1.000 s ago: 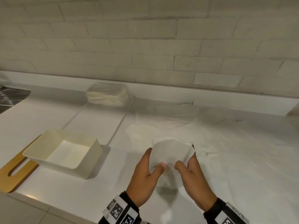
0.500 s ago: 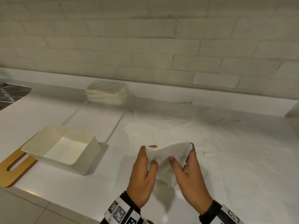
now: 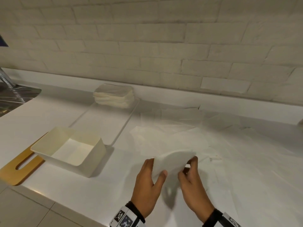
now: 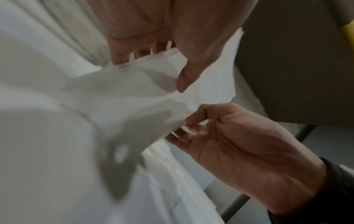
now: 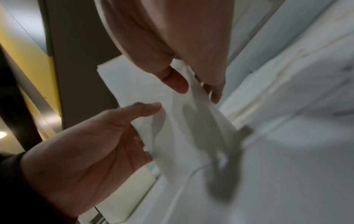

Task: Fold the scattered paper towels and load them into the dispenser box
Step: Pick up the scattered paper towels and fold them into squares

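Observation:
I hold one white paper towel (image 3: pixel 172 162) above the counter's front edge. My left hand (image 3: pixel 156 167) pinches its left side with the thumb in front and the fingers behind. My right hand (image 3: pixel 187 167) pinches its right side the same way. The towel bows upward between them and its lower part hangs loose. The left wrist view shows the left thumb (image 4: pixel 184 81) lying on the paper towel (image 4: pixel 124 91). The right wrist view shows the right thumb (image 5: pixel 176 81) pressing on the paper towel (image 5: pixel 182 128). The open cream dispenser box (image 3: pixel 96 154) stands to the left, with a white sheet on its floor.
Several loose towels (image 3: pixel 180 128) lie spread over the counter behind and to the right of my hands. A stack of folded towels (image 3: pixel 114 97) sits at the far end of a white tray (image 3: pixel 124 126). A wooden lid (image 3: pixel 16 169) lies under the box. A steel sink (image 3: pixel 14 97) is at the far left.
The towel went from standing upright to being bent and bunched between my hands. It now bows wider, with my hands slightly further apart. The box and stack have not moved.

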`<state>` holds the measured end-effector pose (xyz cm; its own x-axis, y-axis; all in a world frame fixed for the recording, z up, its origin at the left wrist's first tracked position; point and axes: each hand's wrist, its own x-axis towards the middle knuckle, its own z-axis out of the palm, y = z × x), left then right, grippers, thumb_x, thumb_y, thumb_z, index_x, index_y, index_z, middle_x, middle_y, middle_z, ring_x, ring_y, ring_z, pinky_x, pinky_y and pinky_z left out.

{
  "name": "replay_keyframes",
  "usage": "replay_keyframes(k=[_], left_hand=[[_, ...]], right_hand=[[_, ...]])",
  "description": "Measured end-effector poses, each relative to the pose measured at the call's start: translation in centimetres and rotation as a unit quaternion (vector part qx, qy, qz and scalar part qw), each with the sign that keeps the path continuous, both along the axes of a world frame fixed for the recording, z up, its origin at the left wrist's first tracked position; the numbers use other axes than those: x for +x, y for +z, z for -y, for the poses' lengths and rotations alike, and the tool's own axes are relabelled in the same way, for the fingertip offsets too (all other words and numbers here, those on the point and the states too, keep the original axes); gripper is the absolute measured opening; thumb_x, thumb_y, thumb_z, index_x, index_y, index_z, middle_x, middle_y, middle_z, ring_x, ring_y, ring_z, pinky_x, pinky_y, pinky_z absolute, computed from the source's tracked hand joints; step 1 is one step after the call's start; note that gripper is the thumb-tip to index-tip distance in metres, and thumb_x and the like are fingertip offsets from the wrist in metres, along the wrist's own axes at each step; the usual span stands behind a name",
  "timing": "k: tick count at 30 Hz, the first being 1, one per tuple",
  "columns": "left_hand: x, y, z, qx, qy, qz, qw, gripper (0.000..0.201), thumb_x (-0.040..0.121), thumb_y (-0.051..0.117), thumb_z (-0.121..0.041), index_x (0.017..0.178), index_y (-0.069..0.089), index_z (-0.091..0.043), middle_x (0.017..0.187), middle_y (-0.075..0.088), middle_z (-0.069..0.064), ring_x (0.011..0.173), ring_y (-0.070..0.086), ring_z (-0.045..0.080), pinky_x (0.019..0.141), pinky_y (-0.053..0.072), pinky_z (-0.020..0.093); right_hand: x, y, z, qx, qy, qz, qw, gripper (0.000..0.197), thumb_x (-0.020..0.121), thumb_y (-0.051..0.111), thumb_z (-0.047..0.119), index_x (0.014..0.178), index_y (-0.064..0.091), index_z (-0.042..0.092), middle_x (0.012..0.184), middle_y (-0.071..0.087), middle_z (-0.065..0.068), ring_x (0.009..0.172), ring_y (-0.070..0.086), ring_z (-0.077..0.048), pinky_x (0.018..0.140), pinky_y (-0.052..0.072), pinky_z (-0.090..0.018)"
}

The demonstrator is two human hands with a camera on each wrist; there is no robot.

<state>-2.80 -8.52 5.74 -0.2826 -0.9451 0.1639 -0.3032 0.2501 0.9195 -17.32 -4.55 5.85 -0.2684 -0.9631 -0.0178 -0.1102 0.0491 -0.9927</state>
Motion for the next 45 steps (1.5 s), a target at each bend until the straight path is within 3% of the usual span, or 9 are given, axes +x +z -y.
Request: replay_keyframes(k=[4,10,18,22,27,33,37,41,45], left_hand=[[-0.5,-0.8,0.3,0.036,0.01,-0.004,0.999,0.031,0.095,0.068,-0.02,0.109,0.055,-0.044,0.11,0.068,-0.014,0.102,0.062,-0.004,0.083,0.049,0.013],[-1.7,1.6,0.9,0.059,-0.014,-0.103,0.993,0.025,0.098,0.063,-0.017,0.122,0.066,-0.023,0.11,0.076,-0.009,0.104,0.07,0.003,0.089,0.054,0.019],[-1.0,-0.7,1.4,0.187,-0.006,-0.064,0.98,0.015,0.097,0.064,-0.02,0.108,0.073,-0.026,0.1,0.079,-0.008,0.096,0.074,0.012,0.089,0.059,0.034],[0.3,2.9,2.7,0.226,0.008,-0.165,0.96,0.018,0.095,0.066,-0.017,0.111,0.074,-0.021,0.105,0.079,-0.004,0.1,0.074,0.014,0.094,0.057,0.036],[8.7,8.9,7.3,0.129,0.073,-0.212,0.966,0.021,0.086,0.076,-0.017,0.106,0.074,-0.023,0.101,0.079,-0.006,0.093,0.075,0.011,0.076,0.06,0.026],[25.6,12.2,14.5,0.059,0.151,-0.092,0.983,0.025,0.082,0.082,-0.013,0.103,0.073,-0.022,0.096,0.079,-0.002,0.088,0.075,0.018,0.071,0.057,0.029],[32.6,10.3,18.6,0.037,0.172,0.094,0.98,0.036,0.082,0.08,-0.014,0.114,0.067,-0.024,0.088,0.079,-0.003,0.081,0.075,0.016,0.074,0.058,0.03],[33.5,6.8,21.1,-0.019,0.102,0.316,0.943,0.052,0.089,0.072,-0.022,0.137,0.051,-0.028,0.107,0.071,0.002,0.096,0.068,0.019,0.085,0.054,0.029],[32.6,5.2,21.2,-0.048,0.005,0.505,0.862,0.067,0.098,0.059,-0.029,0.156,0.026,-0.025,0.127,0.063,0.005,0.109,0.065,0.022,0.085,0.055,0.031]], right_hand=[[0.4,-0.4,0.6,0.023,0.031,-0.03,0.999,0.051,0.1,0.038,0.003,0.118,0.033,0.05,0.119,0.057,0.014,0.109,0.058,0.0,0.088,0.05,-0.019],[0.9,1.3,1.2,-0.031,0.018,-0.031,0.999,0.032,0.098,0.036,0.001,0.114,0.04,0.028,0.111,0.057,0.007,0.101,0.059,-0.005,0.08,0.05,-0.015],[0.8,-2.0,0.9,0.077,0.081,-0.098,0.989,0.043,0.097,0.04,-0.001,0.11,0.033,0.039,0.122,0.052,-0.001,0.108,0.056,-0.005,0.083,0.048,-0.012],[1.4,1.6,1.9,0.037,0.112,-0.137,0.984,0.038,0.101,0.041,0.009,0.11,0.034,0.045,0.114,0.058,0.025,0.102,0.058,0.009,0.079,0.046,-0.007],[5.9,7.5,5.4,0.016,0.18,-0.221,0.958,0.033,0.1,0.044,0.015,0.117,0.034,0.041,0.106,0.064,0.02,0.094,0.062,-0.001,0.081,0.052,-0.021],[15.0,10.0,13.8,-0.015,0.193,-0.265,0.944,0.028,0.101,0.047,0.025,0.118,0.031,0.04,0.1,0.054,0.013,0.052,0.048,-0.004,0.063,0.042,-0.013],[20.9,8.0,18.4,-0.023,0.224,-0.345,0.911,0.033,0.1,0.043,0.02,0.125,0.033,0.038,0.114,0.061,0.006,0.08,0.058,-0.013,0.079,0.048,-0.033],[24.1,5.0,20.0,-0.025,0.219,-0.522,0.824,0.044,0.099,0.041,0.013,0.141,0.038,0.026,0.125,0.055,0.007,0.108,0.055,-0.014,0.092,0.035,-0.029],[25.4,3.6,19.8,-0.021,0.19,-0.627,0.755,0.042,0.061,0.082,0.024,0.102,0.073,0.023,0.084,0.064,0.006,0.073,0.059,-0.016,0.066,0.046,-0.029]])
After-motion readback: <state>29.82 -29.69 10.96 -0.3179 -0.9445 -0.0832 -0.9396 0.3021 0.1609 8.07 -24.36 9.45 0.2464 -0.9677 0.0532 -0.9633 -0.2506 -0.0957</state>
